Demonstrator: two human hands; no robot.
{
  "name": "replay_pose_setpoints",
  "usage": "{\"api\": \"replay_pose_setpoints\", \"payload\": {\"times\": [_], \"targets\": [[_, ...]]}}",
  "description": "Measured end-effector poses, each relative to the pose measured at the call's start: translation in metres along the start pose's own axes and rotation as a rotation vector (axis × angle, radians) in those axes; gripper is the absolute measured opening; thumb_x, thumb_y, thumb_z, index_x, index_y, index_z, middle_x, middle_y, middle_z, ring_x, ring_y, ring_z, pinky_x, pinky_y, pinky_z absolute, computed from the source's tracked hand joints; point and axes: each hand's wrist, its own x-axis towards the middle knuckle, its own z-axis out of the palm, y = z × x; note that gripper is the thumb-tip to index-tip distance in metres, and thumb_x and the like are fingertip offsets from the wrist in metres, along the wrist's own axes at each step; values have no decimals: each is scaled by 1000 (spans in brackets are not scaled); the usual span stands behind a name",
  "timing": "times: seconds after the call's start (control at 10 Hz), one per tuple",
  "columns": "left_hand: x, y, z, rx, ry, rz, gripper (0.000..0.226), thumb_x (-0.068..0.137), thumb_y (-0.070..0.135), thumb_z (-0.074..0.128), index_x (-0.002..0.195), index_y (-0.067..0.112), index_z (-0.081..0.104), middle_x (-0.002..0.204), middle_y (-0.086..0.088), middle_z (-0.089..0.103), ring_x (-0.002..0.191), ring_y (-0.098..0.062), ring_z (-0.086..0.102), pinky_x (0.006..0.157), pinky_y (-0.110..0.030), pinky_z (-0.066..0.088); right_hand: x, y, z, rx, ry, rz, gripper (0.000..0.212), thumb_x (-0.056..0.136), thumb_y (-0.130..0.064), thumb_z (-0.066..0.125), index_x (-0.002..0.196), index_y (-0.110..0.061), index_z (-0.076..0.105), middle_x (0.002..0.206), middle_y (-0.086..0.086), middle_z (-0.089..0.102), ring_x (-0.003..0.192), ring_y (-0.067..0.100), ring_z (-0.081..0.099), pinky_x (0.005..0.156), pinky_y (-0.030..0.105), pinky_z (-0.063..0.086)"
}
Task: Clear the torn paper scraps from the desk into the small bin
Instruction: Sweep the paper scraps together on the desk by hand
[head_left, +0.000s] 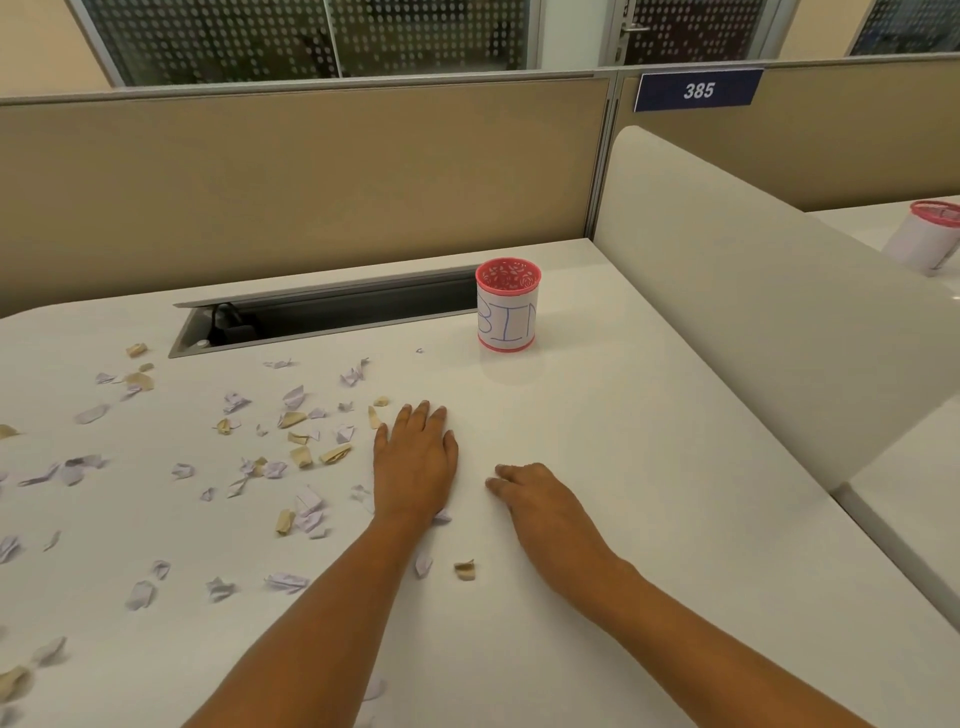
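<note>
Left hand (415, 462) and right hand (540, 499) are resting open on the surface (649, 426), scraps (301, 456) lying toward nine o'clock, bin (508, 306) standing at one o'clock; hasty sweeping could be flicking light paper overboard.

White desk (649, 467) strewn with torn white and tan paper scraps (292, 419) on its left; a pink-rimmed bin (508, 306) stands toward the back.
</note>
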Motion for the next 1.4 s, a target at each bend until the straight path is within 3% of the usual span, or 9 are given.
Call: {"api": "replay_pose_setpoints", "payload": {"times": [0.2, 0.3, 0.5, 0.6, 0.7, 0.9, 1.1, 1.3, 1.4], "targets": [[0, 0, 0, 7, 4, 3, 45, 99, 30, 26, 143, 20, 32, 153, 0, 29, 144, -17, 22, 117, -41, 16, 13, 6, -3, -92, 24, -20, 31, 93, -5, 34, 112, -4, 59, 117, 8, 59, 109, 21, 47, 92, 32, 41], [0, -1, 0, -1, 5, 2, 45, 99, 30, 27, 143, 20, 32, 153, 0, 29, 144, -17, 22, 118, -41, 16, 29, 11, -4, -127, 19, 3, 31, 91, -4, 37, 108, -3, 63, 115, 9, 62, 107, 22, 51, 93, 32, 41], [0, 0, 1, -5, 9, 0, 45, 99, 30, 27, 143, 20, 32, 153, 0, 29, 144, -17, 22, 118, -41, 16, 65, 5, -38, -104, 79, 16, 35, 94, -6, 39, 123, -11, 58, 130, 6, 57, 121, 19, 50, 102, 21, 30], [0, 0, 1, -11, 11, 0, 45, 99, 30, 27, 142, 20, 33, 153, 0, 30, 143, -18, 22, 118, -42, 16, 83, -7, -66, -44, 208, 29, 31, 95, -7, 43, 119, -8, 61, 127, 8, 60, 119, 22, 53, 104, 23, 32], [1, -1, 1, -13, 9, 3, 45, 99, 30, 27, 142, 20, 33, 153, 0, 31, 143, -18, 22, 118, -41, 16, 111, -19, -92, 60, 258, 139, 32, 93, -12, 52, 124, -6, 58, 133, 12, 55, 124, 29, 49, 111, 33, 32], [2, -2, 2, -14, 10, 4, 45, 99, 31, 27, 143, 21, 33, 153, 1, 30, 144, -17, 22, 118, -41, 16, 147, -19, -125, 83, 388, 94, 27, 92, -4, 43, 107, 4, 64, 110, 21, 63, 105, 33, 57, 85, 31, 43], [1, -1, 3, -9, 11, 3, 46, 99, 31, 26, 143, 21, 31, 153, 2, 28, 144, -16, 20, 118, -40, 15, 183, -16, -141, 97, 245, 338, 36, 91, -17, 55, 124, -3, 55, 129, 17, 56, 118, 31, 53, 99, 34, 43], [1, -2, 4, -10, 11, 2, 46, 99, 32, 25, 143, 22, 30, 154, 2, 27, 144, -16, 19, 118, -40, 14, 173, -4, -124, 181, 428, 95, 26, 89, -2, 45, 104, 0, 67, 109, 19, 65, 104, 32, 58, 85, 31, 44], [1, -2, 4, -18, 16, 1, 46, 99, 32, 26, 143, 22, 31, 153, 2, 28, 144, -16, 20, 118, -40, 14, 163, -8, -108, 210, 509, 42, 22, 91, -6, 49, 104, 1, 66, 110, 18, 64, 104, 31, 59, 89, 30, 45]]}}
